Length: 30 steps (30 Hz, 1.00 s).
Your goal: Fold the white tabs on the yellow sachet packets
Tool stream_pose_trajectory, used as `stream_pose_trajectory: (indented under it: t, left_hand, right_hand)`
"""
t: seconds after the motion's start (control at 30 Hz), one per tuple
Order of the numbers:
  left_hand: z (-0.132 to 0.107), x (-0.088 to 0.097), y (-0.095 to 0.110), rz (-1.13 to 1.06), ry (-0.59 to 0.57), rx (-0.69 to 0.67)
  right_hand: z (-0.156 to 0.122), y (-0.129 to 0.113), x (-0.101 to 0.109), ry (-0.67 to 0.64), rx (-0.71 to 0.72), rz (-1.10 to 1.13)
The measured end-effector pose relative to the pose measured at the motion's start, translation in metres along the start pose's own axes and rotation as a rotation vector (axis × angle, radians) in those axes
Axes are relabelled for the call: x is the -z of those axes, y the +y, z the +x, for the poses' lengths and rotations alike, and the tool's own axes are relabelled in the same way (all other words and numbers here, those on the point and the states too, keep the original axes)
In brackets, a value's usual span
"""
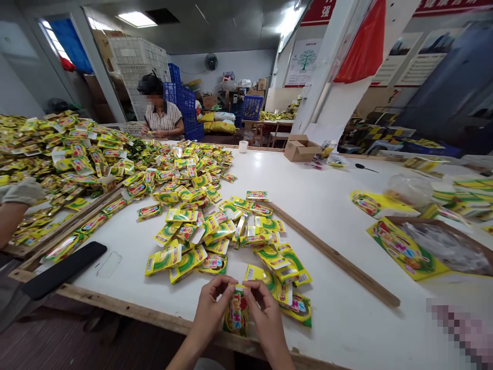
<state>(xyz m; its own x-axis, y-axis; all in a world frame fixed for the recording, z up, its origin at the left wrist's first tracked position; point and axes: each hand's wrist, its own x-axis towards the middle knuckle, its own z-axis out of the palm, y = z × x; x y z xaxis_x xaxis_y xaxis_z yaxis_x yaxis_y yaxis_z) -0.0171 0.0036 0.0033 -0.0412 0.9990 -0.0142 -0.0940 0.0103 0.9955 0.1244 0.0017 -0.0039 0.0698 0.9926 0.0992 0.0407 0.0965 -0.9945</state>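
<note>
At the table's near edge, a small yellow-and-green candy box [236, 313] stands between my hands, its printed front facing me. My left hand [211, 303] pinches its upper left corner, and my right hand [264, 311] grips the upper right one. Thumbs and fingertips of both hands meet at the top end, so that end is partly covered. Just beyond my fingers lies a loose pile of similar small boxes [187, 231], some with white end flaps sticking out. More boxes [296, 308] rest right beside my right hand.
A wooden strip [335, 252] lies across the white table [300, 195] on the right. Farther right stands an open display carton [408, 252] holding clear plastic. A black phone-like slab [65, 270] sits at the left edge. A gloved hand [23, 192] and a seated person [164, 115] are by the left heap.
</note>
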Motion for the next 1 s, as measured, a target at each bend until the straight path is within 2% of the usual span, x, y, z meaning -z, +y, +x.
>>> stream_pose_trajectory:
  t: [0.17,0.33,0.5,0.63,0.9,0.97,1.0]
  left_hand:
    - [0.003,-0.006,0.0,-0.171,0.044,0.069]
    - [0.001,-0.01,0.005,-0.179,0.064,0.083]
    - [-0.006,-0.006,0.004,-0.051,0.058,0.028]
    - [-0.008,0.001,0.005,0.12,0.007,-0.09]
    - [-0.011,0.002,0.007,0.265,-0.047,-0.208]
    - [-0.013,0.006,0.008,0.307,-0.068,-0.236]
    - [-0.012,0.012,0.008,0.341,-0.061,-0.258]
  right_hand:
    - [0.006,-0.001,0.002,-0.02,-0.028,0.018]
    - [0.007,-0.004,0.005,-0.022,-0.019,-0.008]
    - [0.003,-0.003,0.005,-0.019,0.063,-0.06]
    - [-0.004,-0.001,0.008,-0.033,0.138,-0.072]
    - [-0.01,0.001,0.0,-0.141,0.059,-0.082]
    - [-0.017,0.0,0.005,-0.124,0.074,-0.116]
    - [-0.022,-0.001,0.013,-0.076,0.086,-0.153]
